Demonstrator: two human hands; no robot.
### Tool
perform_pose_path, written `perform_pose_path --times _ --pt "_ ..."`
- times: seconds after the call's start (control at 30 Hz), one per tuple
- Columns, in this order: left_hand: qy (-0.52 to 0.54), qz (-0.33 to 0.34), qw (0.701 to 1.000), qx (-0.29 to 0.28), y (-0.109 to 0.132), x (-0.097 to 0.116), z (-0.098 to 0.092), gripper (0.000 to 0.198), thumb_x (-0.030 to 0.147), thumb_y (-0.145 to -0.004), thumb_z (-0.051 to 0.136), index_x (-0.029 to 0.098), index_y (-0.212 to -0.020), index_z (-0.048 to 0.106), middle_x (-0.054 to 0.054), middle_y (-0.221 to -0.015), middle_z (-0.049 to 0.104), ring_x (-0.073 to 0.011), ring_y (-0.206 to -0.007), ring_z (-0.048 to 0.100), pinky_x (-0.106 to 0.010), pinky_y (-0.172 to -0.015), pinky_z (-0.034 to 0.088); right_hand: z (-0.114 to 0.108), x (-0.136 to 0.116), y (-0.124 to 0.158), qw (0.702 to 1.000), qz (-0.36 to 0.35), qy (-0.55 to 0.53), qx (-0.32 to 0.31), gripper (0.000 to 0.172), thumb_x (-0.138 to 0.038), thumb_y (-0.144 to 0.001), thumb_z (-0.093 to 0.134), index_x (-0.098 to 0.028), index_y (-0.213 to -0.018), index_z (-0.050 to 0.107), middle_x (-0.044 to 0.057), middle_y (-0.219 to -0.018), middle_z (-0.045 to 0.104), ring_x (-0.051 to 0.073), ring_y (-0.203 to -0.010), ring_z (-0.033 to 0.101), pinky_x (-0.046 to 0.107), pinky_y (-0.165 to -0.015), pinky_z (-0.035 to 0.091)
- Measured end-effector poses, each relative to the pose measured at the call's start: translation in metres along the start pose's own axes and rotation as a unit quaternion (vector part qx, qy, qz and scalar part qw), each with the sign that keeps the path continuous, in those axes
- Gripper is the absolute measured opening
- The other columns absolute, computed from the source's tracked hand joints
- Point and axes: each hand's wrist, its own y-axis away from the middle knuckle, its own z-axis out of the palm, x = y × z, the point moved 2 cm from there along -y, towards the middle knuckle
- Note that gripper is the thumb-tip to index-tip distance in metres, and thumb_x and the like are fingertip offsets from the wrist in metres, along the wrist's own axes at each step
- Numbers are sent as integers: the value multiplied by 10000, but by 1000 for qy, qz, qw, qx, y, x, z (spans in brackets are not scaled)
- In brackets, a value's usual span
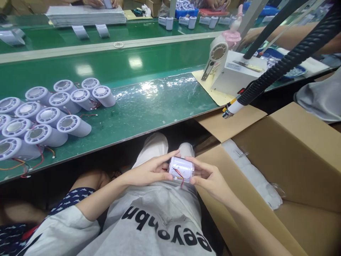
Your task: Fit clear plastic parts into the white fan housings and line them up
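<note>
Between my two hands, above my lap, is a pale lavender plastic cylinder (182, 168) with thin red and dark wires and a small white connector on its near side. The fingers and thumb of my left hand (157, 169) close on its left end. My right hand (209, 174) grips the right end in the same way. On the green bench (149, 106) to the left stand several similar lavender cylinders (77, 126) with round vented tops. Red, black and yellow wires trail from some of them.
An open cardboard box (301, 153) with white wrapped items (253, 174) is at my right. A black corrugated hose (287, 67) slants over it. On the bench stands a grey-white device (237, 73) beside a white handheld fan (217, 53). Co-workers' hands (102, 3) show across the bench.
</note>
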Motion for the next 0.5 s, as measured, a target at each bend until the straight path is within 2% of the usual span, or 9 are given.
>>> perform_pose_path --times 0.13,0.27,0.33,0.4,0.43,0.47,0.5 --pt "2 17 1000 8 -2 4 -4 777 245 -808 681 305 -1485 303 -111 -1467 431 -259 -1243 507 -383 -982 434 4 -3 -3 1000 22 3 11 597 -335 -602 874 -328 -1168 686 8 -1114 728 227 -959 698 349 -888 555" --pt "-25 10 1000 15 -4 -9 -3 750 280 -817 662 306 -1479 312 -107 -1446 443 -231 -1170 545 -337 -916 455 8 5 -11 999 28 -15 11 679 -455 -550 880 -285 -1177 687 52 -1148 714 287 -1026 676 420 -924 540" --pt "-21 -8 999 29 -4 -18 0 717 304 -821 641 274 -1467 332 -105 -1319 544 -200 -1055 590 -303 -838 474 2 10 -10 999 31 10 -14 728 -577 -564 830 -255 -1200 678 84 -1175 699 332 -1084 647 473 -952 521" --pt "-38 -28 998 52 -5 -17 -4 660 331 -797 649 218 -1406 422 -75 -1065 638 -163 -853 611 -258 -699 473 -17 13 -7 993 41 107 -22 727 -692 -621 724 -237 -1186 689 115 -1148 708 372 -1080 642 525 -921 533" --pt "-66 -25 995 74 -6 -10 -11 616 341 -777 663 187 -1346 483 -52 -948 643 -149 -770 597 -240 -644 455 -33 11 -6 982 41 184 14 640 -728 -704 618 -258 -1127 719 114 -1132 715 373 -1053 655 534 -882 551" --pt "-108 -6 988 109 -7 4 -22 562 348 -758 677 164 -1271 537 -37 -877 632 -143 -728 581 -233 -618 442 -52 7 -6 959 20 268 85 572 -738 -752 545 -301 -1068 735 101 -1096 726 361 -1048 658 520 -859 563" --pt "-159 34 974 157 -7 25 -36 511 351 -748 685 150 -1203 567 -36 -872 627 -148 -739 579 -238 -632 446 -72 -1 -9 919 -8 346 186 501 -731 -770 527 -365 -1057 714 72 -1113 716 340 -1051 656 493 -806 582"
